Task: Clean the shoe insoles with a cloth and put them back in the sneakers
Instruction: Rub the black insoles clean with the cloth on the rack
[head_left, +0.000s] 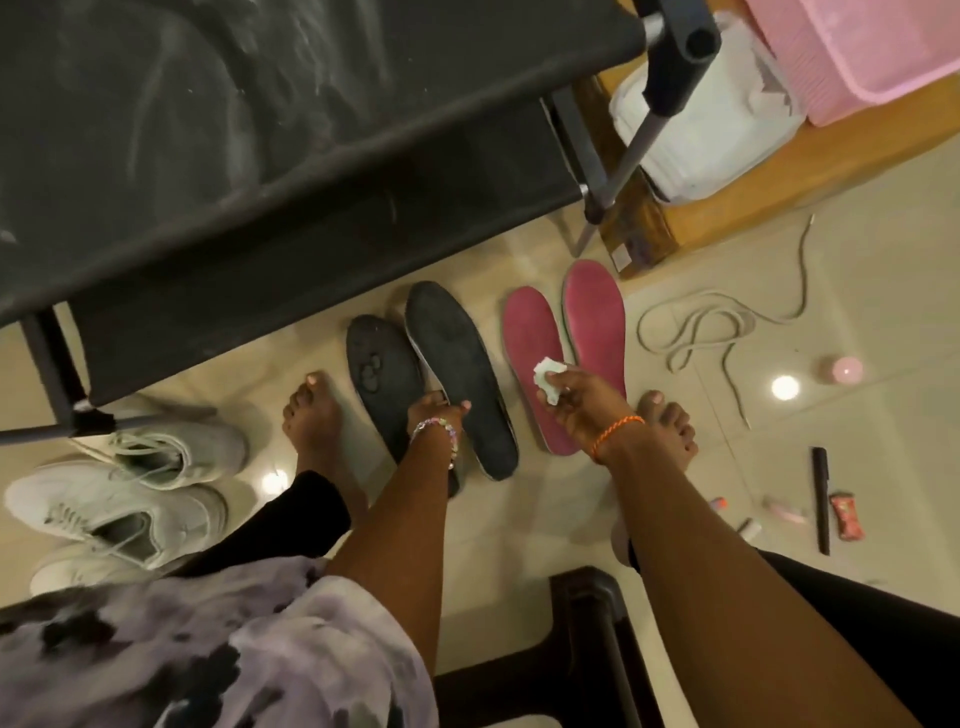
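Note:
Several insoles lie side by side on the tiled floor. My left hand (439, 410) grips the right black insole (457, 358) at its middle, beside the other black insole (379, 371). My right hand (576, 400) pinches a small white cloth (548, 376) and holds it against the left pink insole (535, 343). The second pink insole (595, 317) lies just right of it. Two pale sneakers (171, 452) (114, 514) stand at the lower left near a rack leg.
A black fabric rack (260, 130) with metal legs looms overhead at the back. My bare feet (317, 421) (670, 426) flank the insoles. Loose laces (696, 332), a pink jar (847, 370) and small items lie right. A dark stool (587, 649) stands below. A wooden shelf (779, 182) holds a pink basket.

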